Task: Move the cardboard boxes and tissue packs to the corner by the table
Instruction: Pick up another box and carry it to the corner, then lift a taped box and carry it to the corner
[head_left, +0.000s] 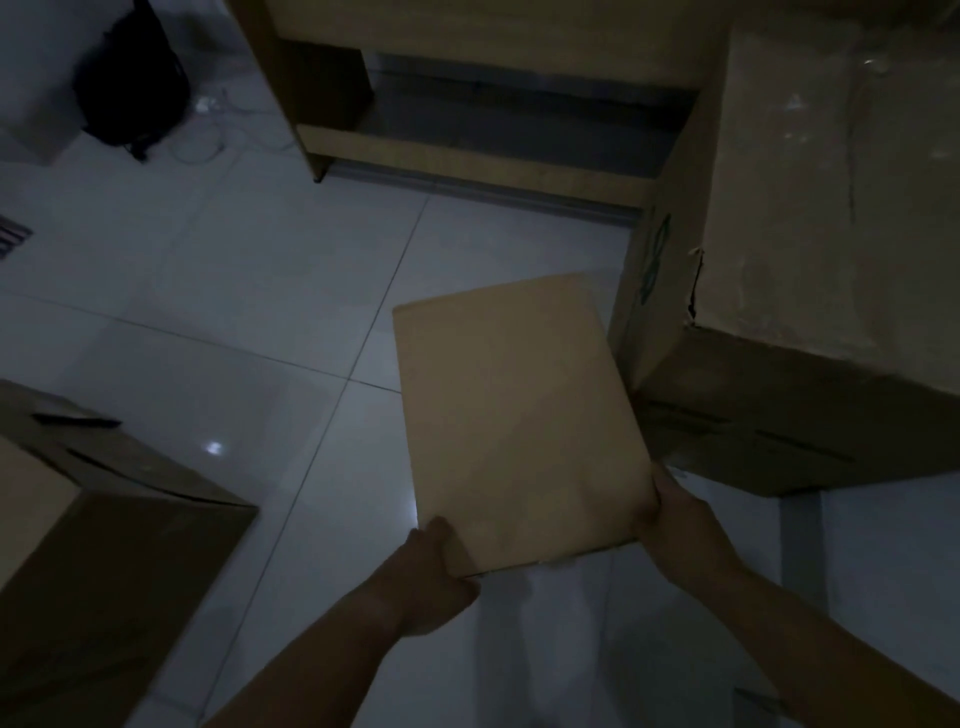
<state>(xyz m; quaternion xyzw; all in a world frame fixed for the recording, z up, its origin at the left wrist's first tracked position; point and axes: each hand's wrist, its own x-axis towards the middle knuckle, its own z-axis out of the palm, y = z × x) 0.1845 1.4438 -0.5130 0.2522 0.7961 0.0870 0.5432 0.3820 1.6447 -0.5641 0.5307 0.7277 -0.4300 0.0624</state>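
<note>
The room is dim. A small plain brown cardboard box (514, 415) hangs above the tiled floor in the middle of the head view. My left hand (439, 561) grips its near left corner. Its near right corner is gripped by my right hand (670, 512). The box's right edge lies close to a large taped cardboard box (810, 208) that fills the right side. Another large cardboard box (78, 545) stands at the lower left. No tissue packs are in sight.
A wooden table (457, 150) with a low crossbar stands at the back, beside the large right box. A black bag (130, 88) and loose white cables lie on the floor at the far left. Light grey floor tiles (249, 291) stretch between the boxes.
</note>
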